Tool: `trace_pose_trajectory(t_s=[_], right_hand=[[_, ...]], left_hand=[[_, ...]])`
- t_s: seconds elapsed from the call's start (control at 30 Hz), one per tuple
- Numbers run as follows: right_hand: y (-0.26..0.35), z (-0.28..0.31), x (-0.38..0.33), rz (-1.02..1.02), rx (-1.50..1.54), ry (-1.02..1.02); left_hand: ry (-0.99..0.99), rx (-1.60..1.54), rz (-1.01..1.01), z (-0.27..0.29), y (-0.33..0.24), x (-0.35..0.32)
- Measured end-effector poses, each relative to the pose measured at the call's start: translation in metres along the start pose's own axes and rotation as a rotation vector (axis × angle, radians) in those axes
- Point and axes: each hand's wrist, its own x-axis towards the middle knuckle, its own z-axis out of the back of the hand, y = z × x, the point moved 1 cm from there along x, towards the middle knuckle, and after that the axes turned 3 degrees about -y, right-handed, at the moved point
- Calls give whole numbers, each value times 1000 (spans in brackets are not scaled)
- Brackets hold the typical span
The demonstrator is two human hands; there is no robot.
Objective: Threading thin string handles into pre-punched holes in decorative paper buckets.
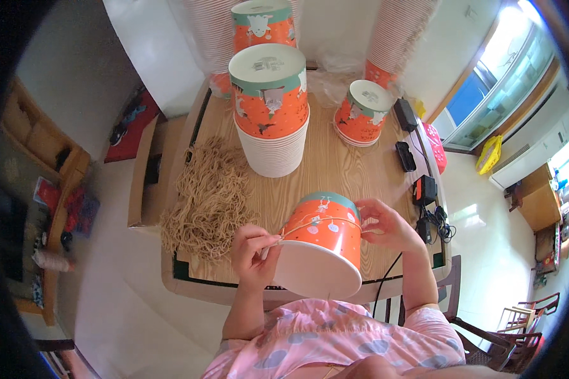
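1 orange cup [330, 243] is tipped at the table's [325, 158] near side, left hand [253, 256] pinching its string [322, 220], right hand [393, 226] half curled, hold unclear, so best pull gently and evenly.

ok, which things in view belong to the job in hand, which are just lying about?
Likely the job:
held orange paper bucket
tan cord across its side
tan cord heap
front inverted paper-bucket stack

Apparently lying about:
black power adapter
yellow plastic bag

Daylight is streaming through a window [512, 66], gleaming on the pale floor [483, 243]; a white wall [464, 38] is rising behind the tabletop [322, 155], and wooden furniture [76, 163] is lining the left.
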Motion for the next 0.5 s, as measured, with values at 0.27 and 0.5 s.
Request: trace_pose_trajectory(t_s=[0.27,0.5], right_hand=[[16,13,-3,116,-259,-119],[59,23,-11,441,-833,-445]], left_hand=[[48,11,44,-4,15,-2],[107,197,147,-20,41,-14]])
